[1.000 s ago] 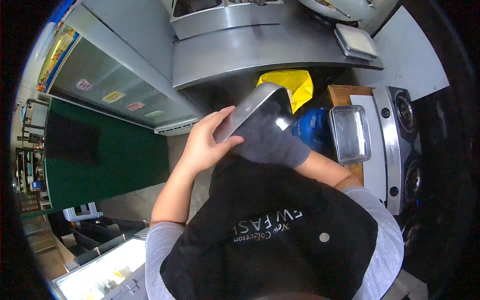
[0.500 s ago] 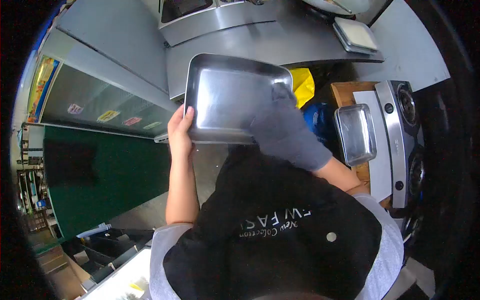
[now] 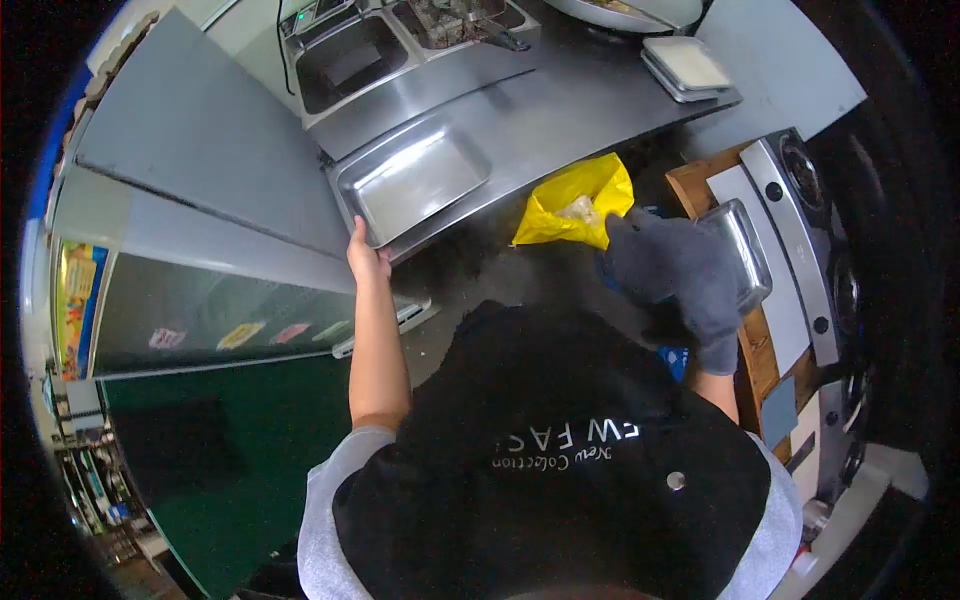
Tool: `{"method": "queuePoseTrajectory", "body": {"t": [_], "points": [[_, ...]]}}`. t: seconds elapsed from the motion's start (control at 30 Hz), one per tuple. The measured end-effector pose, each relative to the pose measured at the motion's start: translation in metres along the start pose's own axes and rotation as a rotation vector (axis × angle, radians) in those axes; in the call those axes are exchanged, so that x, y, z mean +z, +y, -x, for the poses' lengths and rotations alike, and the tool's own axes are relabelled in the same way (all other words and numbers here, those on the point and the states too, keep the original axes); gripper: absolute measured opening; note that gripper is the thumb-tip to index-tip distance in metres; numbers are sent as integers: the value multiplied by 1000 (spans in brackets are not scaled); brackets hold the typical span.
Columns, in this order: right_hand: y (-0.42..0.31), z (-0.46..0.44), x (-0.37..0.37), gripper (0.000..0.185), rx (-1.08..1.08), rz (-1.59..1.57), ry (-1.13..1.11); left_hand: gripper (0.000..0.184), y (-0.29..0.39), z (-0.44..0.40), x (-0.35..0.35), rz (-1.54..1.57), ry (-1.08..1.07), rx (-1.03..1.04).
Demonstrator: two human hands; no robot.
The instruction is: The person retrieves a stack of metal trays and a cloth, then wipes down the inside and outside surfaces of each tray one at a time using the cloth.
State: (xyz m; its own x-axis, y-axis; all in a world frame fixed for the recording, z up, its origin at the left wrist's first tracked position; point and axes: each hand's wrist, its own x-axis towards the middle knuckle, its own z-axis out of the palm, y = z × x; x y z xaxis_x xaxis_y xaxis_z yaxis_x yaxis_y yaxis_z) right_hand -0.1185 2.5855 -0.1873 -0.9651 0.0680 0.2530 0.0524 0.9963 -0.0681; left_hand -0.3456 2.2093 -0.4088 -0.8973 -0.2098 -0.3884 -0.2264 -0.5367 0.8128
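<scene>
A shallow metal tray (image 3: 415, 180) rests on the steel counter's near left part. My left hand (image 3: 368, 258) grips its near left corner, thumb up at the rim. Grey cloth (image 3: 665, 262) covers my right hand (image 3: 712, 320) down to the wrist, so its fingers are hidden. That hand is beside a second, smaller metal tray (image 3: 745, 250), partly behind the cloth, over the wooden surface at the right. Between my hands, beyond them, an open yellow bag (image 3: 575, 205) shows something pale inside.
Metal bins (image 3: 355, 65) and a pan (image 3: 630, 14) line the back of the steel counter (image 3: 560, 90), with a stack of flat containers (image 3: 688, 68) near its right end. A stove (image 3: 795, 235) stands at the right, a glass-door fridge (image 3: 220, 300) at the left.
The large tray has moved from in front of my chest forward onto the counter, my left hand still on it. My right hand with the cloth has left it and moved right, to the smaller tray.
</scene>
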Motion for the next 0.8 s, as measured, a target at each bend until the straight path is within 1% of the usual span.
{"method": "queuePoseTrajectory", "body": {"t": [0.07,0.1,0.17,0.2,0.27,0.33,0.4,0.43,0.47,0.5,0.53,0.6,0.63,0.67,0.7,0.73,0.77,0.8], "points": [[5,15,18,12,-199,-216,130,51,0,-10,-5,-90,59,-19],[-1,17,17,12,-181,-213,131,49,-1,-11,-3,-61,53,16],[-14,23,16,15,-191,-290,-4,47,-2,-19,-8,-59,9,4],[-23,25,16,15,-172,-286,-6,46,-4,-24,-11,-47,-22,0],[-39,30,16,15,-36,-427,140,45,-9,-42,-25,-68,-48,-15],[-42,32,21,16,-45,-419,140,43,-9,-45,-25,-85,-75,-26],[-46,33,29,18,-61,-415,135,41,-10,-46,-25,-212,6,18],[-49,33,32,21,-1,-427,48,41,-14,-51,-30,-216,1,12],[-51,31,36,23,56,-439,-38,39,-18,-57,-36,-384,7,62],[-52,30,39,24,51,-447,-60,38,-16,-58,-36,-551,12,113],[-54,27,43,24,14,-447,-66,38,-13,-58,-37,-552,8,108],[-55,22,50,25,-48,-449,-79,39,-11,-55,-38,-1003,123,138],[-54,20,54,26,-66,-438,-78,42,-22,-64,-47,-932,104,290],[-52,20,57,27,-76,-421,-81,42,-35,-89,-69,-1119,86,420],[-51,20,60,28,-76,-406,-86,40,-43,-98,-78,-1072,66,478],[-48,23,65,29,-69,-389,-97,37,-22,-63,-50,-969,85,295],[-46,26,68,30,-59,-371,-105,35,-26,-70,-55,-931,76,305],[-46,32,71,30,-35,-359,-112,35,-17,-59,-48,-928,56,282]]}}
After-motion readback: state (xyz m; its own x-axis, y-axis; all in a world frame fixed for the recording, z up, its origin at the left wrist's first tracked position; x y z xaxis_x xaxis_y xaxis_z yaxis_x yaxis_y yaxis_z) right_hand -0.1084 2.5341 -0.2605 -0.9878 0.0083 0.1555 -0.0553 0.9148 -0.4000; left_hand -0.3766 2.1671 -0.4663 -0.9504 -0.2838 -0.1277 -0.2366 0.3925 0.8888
